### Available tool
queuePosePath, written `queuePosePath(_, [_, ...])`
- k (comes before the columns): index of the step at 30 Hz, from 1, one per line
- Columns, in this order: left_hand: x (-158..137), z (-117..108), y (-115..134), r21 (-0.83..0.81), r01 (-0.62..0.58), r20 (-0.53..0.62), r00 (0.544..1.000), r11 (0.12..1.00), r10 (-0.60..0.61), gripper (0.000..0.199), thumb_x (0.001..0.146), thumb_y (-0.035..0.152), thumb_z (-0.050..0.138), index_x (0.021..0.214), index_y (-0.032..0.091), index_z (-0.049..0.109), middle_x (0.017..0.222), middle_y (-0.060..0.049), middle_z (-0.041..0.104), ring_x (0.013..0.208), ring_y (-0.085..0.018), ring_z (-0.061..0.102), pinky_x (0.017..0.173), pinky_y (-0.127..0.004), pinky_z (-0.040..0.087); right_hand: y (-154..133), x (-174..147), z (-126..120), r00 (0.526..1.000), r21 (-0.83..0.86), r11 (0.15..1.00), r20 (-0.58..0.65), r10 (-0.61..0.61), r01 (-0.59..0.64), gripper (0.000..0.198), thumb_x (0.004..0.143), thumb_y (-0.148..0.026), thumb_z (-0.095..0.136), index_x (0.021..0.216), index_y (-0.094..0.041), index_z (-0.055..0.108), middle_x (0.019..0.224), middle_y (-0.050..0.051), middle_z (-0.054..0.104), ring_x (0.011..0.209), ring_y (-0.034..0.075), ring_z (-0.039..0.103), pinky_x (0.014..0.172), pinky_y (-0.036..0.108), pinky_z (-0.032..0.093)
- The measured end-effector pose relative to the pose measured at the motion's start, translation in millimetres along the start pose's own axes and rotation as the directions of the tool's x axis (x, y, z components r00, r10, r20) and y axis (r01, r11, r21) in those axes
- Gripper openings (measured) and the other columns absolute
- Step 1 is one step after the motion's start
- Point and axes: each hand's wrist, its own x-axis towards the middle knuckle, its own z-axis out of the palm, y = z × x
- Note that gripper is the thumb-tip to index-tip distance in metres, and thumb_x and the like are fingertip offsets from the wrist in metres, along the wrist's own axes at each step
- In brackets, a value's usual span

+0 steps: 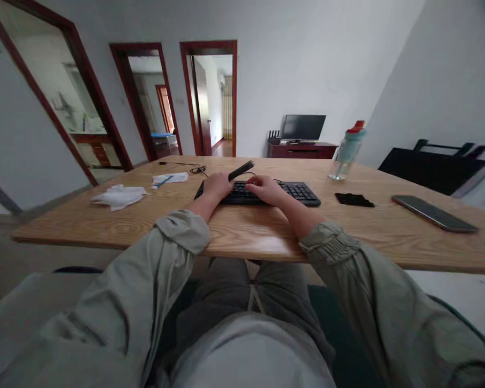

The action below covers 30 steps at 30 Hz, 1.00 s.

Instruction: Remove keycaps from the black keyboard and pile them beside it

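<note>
Working at a black keyboard point(301, 192), both hands on it, mid-depth on the wooden worktop point(242, 231), long side roughly parallel to the near edge. Left hand point(218, 186): over the keyboard's left part, grip closed round a dark bar point(241, 170), which sticks up at a slant, free end toward the far edge and the right. Too blurry to say what the bar is. Right hand point(267, 189): over the keyboard's middle, fingers bent in at the keys, thumb close to them; can't tell if that grip is pinching anything. The two hands are near each other, not touching.

Toward the left edge: crumpled white tissue point(119, 197). Beyond it, nearer the far edge, a second white tissue point(173, 178) with a thin blue stick point(164, 182) on it. Black cable point(198, 169) lies bunched close to the far edge, left of the keyboard.

Right side: small black piece point(353, 200) just beside the keyboard, clear bottle point(347, 151) with a red top upright near the far edge, dark phone-like slab point(434, 213) lying flat further toward the right edge
</note>
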Motion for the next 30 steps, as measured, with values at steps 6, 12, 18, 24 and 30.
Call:
queuePosePath(6, [0, 1, 0, -0.019, 0.051, 0.039, 0.998, 0.999, -0.05, 0.04, 0.09, 0.042, 0.047, 0.111, 0.02, 0.072, 0.105, -0.015, 0.073, 0.1, -0.03, 0.068, 0.085, -0.037, 0.053, -4, -3, 1, 0.998, -0.103, 0.994, 0.055, -0.023, 0.028, 0.023, 0.085, -0.029, 0.057, 0.09, -0.014, 0.074, 0.075, 0.003, 0.068, 0.066, 0.013, 0.055, 0.064, 0.025, 0.04])
queuePosePath(12, [6, 5, -5, -0.094, 0.042, 0.07, 0.997, 0.995, -0.036, 0.037, 0.09, 0.039, 0.047, 0.108, 0.02, 0.073, 0.104, -0.016, 0.073, 0.099, -0.031, 0.068, 0.083, -0.037, 0.052, -18, -8, 15, 0.963, -0.396, 0.887, 0.218, -0.158, 0.236, 0.035, 0.086, -0.03, 0.054, 0.11, -0.02, 0.077, 0.1, 0.008, 0.074, 0.087, 0.021, 0.065, 0.08, 0.029, 0.045])
queuePosePath(18, [10, 7, -11, -0.107, 0.05, 0.069, 0.997, 0.993, -0.043, 0.039, 0.088, 0.04, 0.048, 0.106, 0.018, 0.075, 0.103, -0.017, 0.074, 0.098, -0.031, 0.068, 0.081, -0.036, 0.051, -25, -2, 34, 0.966, -0.536, 0.812, 0.223, -0.128, 0.231, 0.043, 0.089, -0.039, 0.049, 0.123, -0.026, 0.071, 0.113, 0.011, 0.07, 0.105, 0.029, 0.063, 0.09, 0.039, 0.045])
queuePosePath(24, [8, 5, -8, -0.11, 0.061, 0.073, 0.996, 0.992, -0.054, 0.039, 0.089, 0.039, 0.047, 0.105, 0.018, 0.075, 0.104, -0.017, 0.074, 0.099, -0.029, 0.068, 0.083, -0.034, 0.051, -24, 0, 34, 0.975, -0.524, 0.834, 0.214, -0.067, 0.172, 0.044, 0.09, -0.04, 0.049, 0.126, -0.027, 0.07, 0.118, 0.011, 0.07, 0.108, 0.03, 0.062, 0.09, 0.039, 0.046])
queuePosePath(30, [10, 8, -12, -0.126, 0.036, 0.073, 0.997, 0.991, -0.027, 0.039, 0.088, 0.04, 0.047, 0.103, 0.017, 0.075, 0.1, -0.017, 0.074, 0.095, -0.029, 0.069, 0.08, -0.034, 0.051, -27, 2, 36, 0.971, -0.535, 0.829, 0.237, -0.038, 0.163, 0.045, 0.09, -0.041, 0.048, 0.125, -0.026, 0.07, 0.117, 0.012, 0.07, 0.11, 0.031, 0.062, 0.091, 0.041, 0.046])
